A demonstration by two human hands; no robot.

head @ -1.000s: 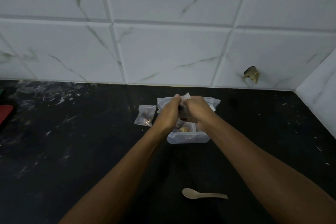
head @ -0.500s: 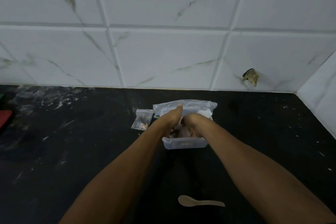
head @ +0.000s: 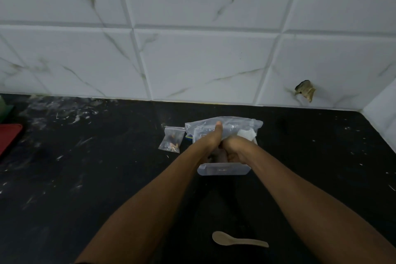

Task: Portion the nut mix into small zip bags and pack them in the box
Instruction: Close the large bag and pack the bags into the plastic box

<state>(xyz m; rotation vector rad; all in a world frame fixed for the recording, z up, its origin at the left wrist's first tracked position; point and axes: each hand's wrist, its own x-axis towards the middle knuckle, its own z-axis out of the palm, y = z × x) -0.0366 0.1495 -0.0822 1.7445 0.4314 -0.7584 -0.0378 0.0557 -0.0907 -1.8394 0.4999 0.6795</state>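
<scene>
Nut-mix bags of thin clear plastic are the job: one small filled zip bag (head: 172, 139) lies on the black speckled desk (head: 85, 178), just left of the translucent plastic box (head: 224, 170). Both hands, left hand (head: 211, 141) and right hand (head: 234, 150), press down into the box, fingers curled; on what, I cannot tell. Light, limp, slippery stuff; best pinched by the stiffer zip edge. A pale spoon (head: 239, 239) lies nearer.
</scene>
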